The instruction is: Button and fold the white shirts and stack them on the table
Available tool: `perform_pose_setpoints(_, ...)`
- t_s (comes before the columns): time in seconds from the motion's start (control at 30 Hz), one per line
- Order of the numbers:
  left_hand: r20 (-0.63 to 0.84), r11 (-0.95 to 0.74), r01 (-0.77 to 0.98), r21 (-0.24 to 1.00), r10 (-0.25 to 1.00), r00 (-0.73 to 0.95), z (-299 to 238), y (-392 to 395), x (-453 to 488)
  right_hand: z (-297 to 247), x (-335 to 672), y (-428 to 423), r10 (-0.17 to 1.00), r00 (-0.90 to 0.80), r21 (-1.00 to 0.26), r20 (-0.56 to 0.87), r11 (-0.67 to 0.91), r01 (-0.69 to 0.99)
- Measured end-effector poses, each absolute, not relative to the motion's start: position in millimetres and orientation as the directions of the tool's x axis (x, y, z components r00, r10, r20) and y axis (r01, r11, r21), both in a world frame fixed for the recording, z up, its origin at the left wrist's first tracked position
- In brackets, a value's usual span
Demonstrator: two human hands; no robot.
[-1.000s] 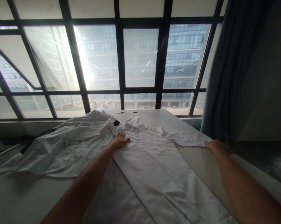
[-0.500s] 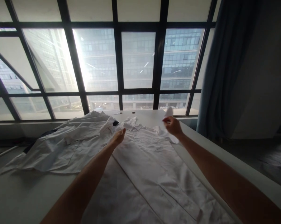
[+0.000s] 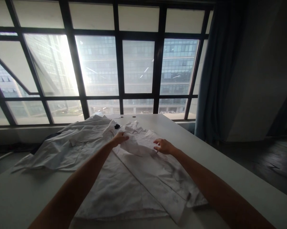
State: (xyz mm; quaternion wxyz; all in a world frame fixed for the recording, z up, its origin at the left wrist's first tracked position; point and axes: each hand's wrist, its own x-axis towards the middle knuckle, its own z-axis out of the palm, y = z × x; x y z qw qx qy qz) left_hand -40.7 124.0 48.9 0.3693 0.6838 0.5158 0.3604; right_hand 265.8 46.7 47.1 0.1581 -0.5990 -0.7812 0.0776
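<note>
A white shirt [image 3: 143, 178] lies flat in front of me on a pale table [image 3: 220, 165], its collar pointing toward the window. Its right sleeve [image 3: 136, 147] is folded inward across the chest. My left hand [image 3: 119, 138] is closed on the near-collar end of that folded sleeve. My right hand [image 3: 164, 146] rests on the cloth at the sleeve's right end, fingers curled onto the fabric.
A heap of more white garments [image 3: 72, 143] lies to the left on the table, with a dark piece under it. A large window with black frames stands behind. A dark curtain [image 3: 215, 79] hangs at the right, beside the table's right edge.
My right hand took the outstretched right sleeve, lifted it and carried it leftward onto the shirt's chest. My left hand went from lying flat to gripping the sleeve near the collar.
</note>
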Motion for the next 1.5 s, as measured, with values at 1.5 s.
perform_pose_setpoints(1.5, -0.341, -0.415, 0.57, 0.709, 0.505, 0.793, 86.0, -56.9, -119.4, -2.5, 264.6, 44.9, 0.86, -0.362, -0.161, 0.36, 0.439, 0.884)
